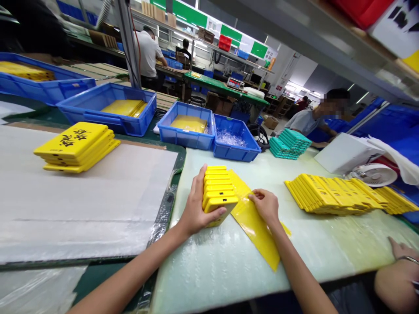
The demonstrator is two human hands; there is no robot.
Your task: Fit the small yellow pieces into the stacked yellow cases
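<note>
My left hand (pixel 195 208) is wrapped round a stack of several flat yellow cases (pixel 220 185), thumb across the near one and fingers along the left side. Small dark port openings show on the ends of the nearer cases. Just right of the stack, a glossy yellow plastic film sheet (pixel 258 233) lies on the pale table. My right hand (pixel 266 204) pinches the sheet's upper right edge between thumb and fingertips. Part of the sheet is hidden beneath my right wrist.
Another pile of yellow cases (pixel 77 146) with black lettering sits on a white-covered mat (pixel 81 205). Yellow case rows (pixel 330 194) and teal cases (pixel 290 144) stand to the right. Blue bins (pixel 186 138) line the back. A person (pixel 303 120) sits across; another's hand (pixel 399 250) shows at right.
</note>
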